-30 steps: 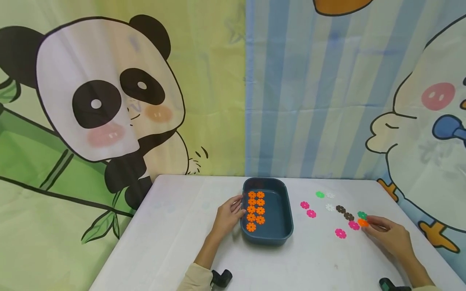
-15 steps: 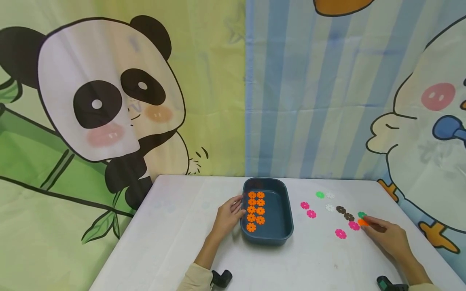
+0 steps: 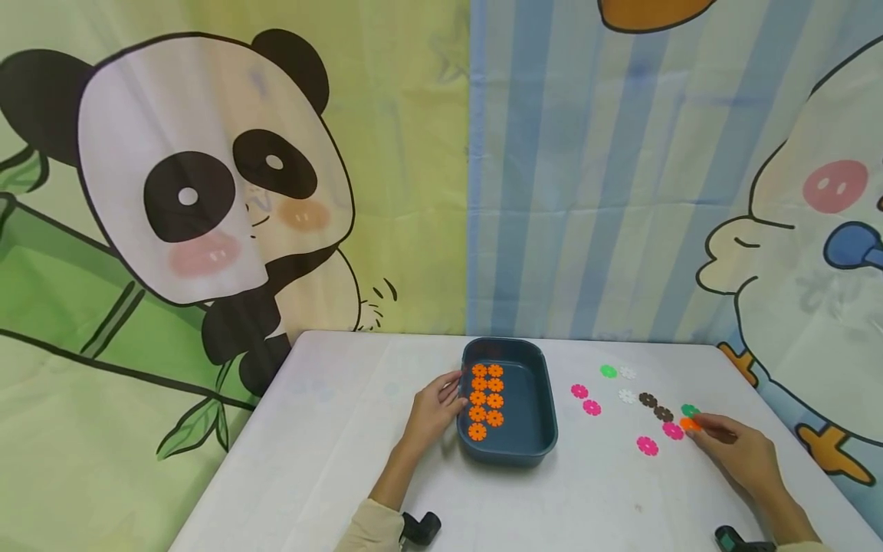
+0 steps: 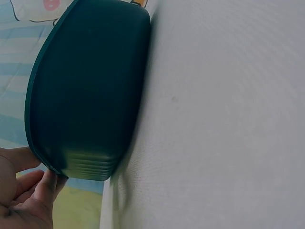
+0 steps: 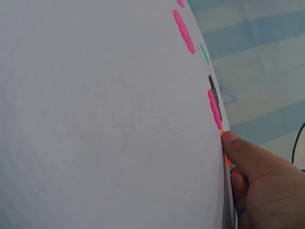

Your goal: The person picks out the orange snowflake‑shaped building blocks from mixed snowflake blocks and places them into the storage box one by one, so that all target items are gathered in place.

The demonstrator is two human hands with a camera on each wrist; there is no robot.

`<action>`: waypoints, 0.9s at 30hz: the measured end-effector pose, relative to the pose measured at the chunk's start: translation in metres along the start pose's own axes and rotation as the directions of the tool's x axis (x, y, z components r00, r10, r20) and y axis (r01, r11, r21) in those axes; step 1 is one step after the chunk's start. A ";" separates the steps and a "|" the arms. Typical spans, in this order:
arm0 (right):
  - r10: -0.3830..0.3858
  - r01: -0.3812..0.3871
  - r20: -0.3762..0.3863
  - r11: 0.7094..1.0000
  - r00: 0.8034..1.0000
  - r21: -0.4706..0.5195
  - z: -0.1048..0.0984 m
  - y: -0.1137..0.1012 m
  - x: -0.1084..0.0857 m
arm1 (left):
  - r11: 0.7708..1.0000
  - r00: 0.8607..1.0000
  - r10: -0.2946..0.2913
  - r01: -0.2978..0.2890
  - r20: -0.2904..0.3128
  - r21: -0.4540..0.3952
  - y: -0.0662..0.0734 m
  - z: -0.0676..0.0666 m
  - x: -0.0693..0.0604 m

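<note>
A dark blue rectangular tray (image 3: 527, 418) stands on the table, with two columns of orange flower-shaped discs (image 3: 494, 401) along its left side. My left hand (image 3: 429, 414) holds the tray's left rim between thumb and fingers; the left wrist view shows the thumb (image 4: 21, 159) against the rim. On the right, my right hand (image 3: 745, 454) pinches an orange flower-shaped disc (image 3: 688, 423) at table level. Close by lie a green disc (image 3: 690, 410) and a pink disc (image 3: 672, 431). The thumb partly covers the orange disc in the right wrist view.
Further discs are scattered right of the tray: pink ones (image 3: 579, 391), brown ones (image 3: 648, 399), white ones (image 3: 627, 395) and a bright green one (image 3: 608, 371). A printed curtain (image 3: 407, 192) hangs behind the table's far edge.
My hands keep almost the same places, and the right fingers stay at the orange disc. The head view has shifted very slightly.
</note>
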State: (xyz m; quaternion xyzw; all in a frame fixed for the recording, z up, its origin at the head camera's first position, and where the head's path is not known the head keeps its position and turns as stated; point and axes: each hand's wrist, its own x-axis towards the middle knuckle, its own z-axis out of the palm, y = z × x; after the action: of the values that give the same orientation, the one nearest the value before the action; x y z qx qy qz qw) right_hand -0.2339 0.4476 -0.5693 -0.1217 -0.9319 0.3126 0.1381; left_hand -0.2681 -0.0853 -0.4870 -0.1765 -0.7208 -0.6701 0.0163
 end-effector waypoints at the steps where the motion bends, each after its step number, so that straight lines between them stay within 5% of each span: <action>1: 0.006 -0.006 0.006 1.000 1.000 0.003 0.000 0.000 0.000 | 1.000 1.000 0.001 -0.001 0.001 -0.002 0.000 0.000 0.000; 13: -0.023 0.029 0.124 0.998 0.992 -0.048 -0.014 -0.013 0.009 | 1.000 1.000 0.008 -0.008 -0.008 -0.005 -0.001 0.001 0.002; 22: -0.059 0.061 0.067 0.998 0.996 -0.026 -0.011 -0.017 0.002 | 1.000 1.000 0.006 -0.006 -0.001 -0.013 -0.001 0.000 0.001; 27: -0.137 0.140 0.055 0.989 0.989 -0.056 -0.010 -0.017 0.002 | 1.000 1.000 0.004 -0.003 0.002 -0.019 -0.001 0.000 0.001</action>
State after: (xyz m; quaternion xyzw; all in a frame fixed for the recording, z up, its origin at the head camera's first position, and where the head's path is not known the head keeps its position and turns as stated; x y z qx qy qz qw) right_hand -0.2351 0.4402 -0.5508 -0.0527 -0.9502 0.2774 0.1318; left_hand -0.2693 -0.0852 -0.4880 -0.1785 -0.7140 -0.6768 0.0151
